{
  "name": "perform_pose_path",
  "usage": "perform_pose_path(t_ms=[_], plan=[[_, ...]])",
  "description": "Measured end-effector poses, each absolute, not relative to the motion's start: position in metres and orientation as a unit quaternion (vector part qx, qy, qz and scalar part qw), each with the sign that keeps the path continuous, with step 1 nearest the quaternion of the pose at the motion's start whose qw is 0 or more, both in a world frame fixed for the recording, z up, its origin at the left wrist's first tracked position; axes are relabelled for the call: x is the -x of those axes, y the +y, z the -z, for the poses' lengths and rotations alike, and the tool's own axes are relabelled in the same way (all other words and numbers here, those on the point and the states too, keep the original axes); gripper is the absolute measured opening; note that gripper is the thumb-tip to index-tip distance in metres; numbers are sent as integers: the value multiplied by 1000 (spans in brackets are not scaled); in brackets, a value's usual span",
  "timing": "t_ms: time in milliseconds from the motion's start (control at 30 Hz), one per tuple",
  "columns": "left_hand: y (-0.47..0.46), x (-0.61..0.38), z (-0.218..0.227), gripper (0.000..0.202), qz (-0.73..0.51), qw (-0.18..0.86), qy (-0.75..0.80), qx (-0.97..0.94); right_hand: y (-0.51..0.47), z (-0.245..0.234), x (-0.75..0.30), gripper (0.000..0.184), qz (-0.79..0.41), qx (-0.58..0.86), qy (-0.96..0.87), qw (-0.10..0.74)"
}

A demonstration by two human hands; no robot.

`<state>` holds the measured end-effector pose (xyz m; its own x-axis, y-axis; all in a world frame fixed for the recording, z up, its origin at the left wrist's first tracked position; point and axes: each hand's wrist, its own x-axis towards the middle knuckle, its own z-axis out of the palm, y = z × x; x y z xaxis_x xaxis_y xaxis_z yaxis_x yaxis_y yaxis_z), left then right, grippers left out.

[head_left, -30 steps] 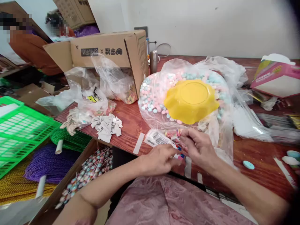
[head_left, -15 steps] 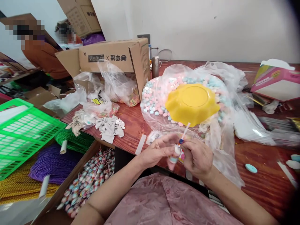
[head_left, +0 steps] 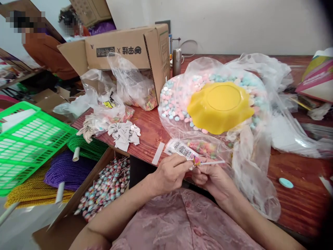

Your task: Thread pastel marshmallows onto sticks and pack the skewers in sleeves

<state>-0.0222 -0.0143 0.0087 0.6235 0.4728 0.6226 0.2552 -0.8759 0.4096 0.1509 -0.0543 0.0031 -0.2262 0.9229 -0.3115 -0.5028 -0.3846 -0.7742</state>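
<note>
My left hand (head_left: pixel 170 175) and my right hand (head_left: pixel 212 177) meet at the table's near edge, both pinched on a small wrapped lollipop (head_left: pixel 196 161). Its white stick (head_left: pixel 212 162) points right. Just beyond the hands lies a small clear bag of coloured sweets (head_left: pixel 201 147) with a printed label (head_left: pixel 182 149). Behind it a large clear bag of pink and blue candy discs (head_left: pixel 174 107) carries an upturned yellow bowl (head_left: pixel 220 107).
A box of finished lollipops (head_left: pixel 105 191) sits below the table at left, beside purple, green and gold cord spools (head_left: pixel 65 168) and a green plastic crate (head_left: pixel 28 142). A cardboard box (head_left: pixel 127 52), plastic bags, white wrappers (head_left: pixel 125 133) and a metal flask (head_left: pixel 177 61) crowd the table. Other people sit far left.
The lollipop has turned in my hands: its stick pointed up and away half a second ago and now lies level, pointing right. My view has shifted slightly left and nearer.
</note>
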Motion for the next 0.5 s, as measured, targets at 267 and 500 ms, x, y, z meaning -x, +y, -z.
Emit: perform_pose_path(t_ms=[267, 500], plan=[[-27, 148, -36, 27, -24, 232, 372, -898, -72, 16, -122, 38, -833, 365, -207, 359], [-11, 121, -35, 32, 56, 85, 475, -874, -74, 25, -145, 34, -680, 449, -367, 448]])
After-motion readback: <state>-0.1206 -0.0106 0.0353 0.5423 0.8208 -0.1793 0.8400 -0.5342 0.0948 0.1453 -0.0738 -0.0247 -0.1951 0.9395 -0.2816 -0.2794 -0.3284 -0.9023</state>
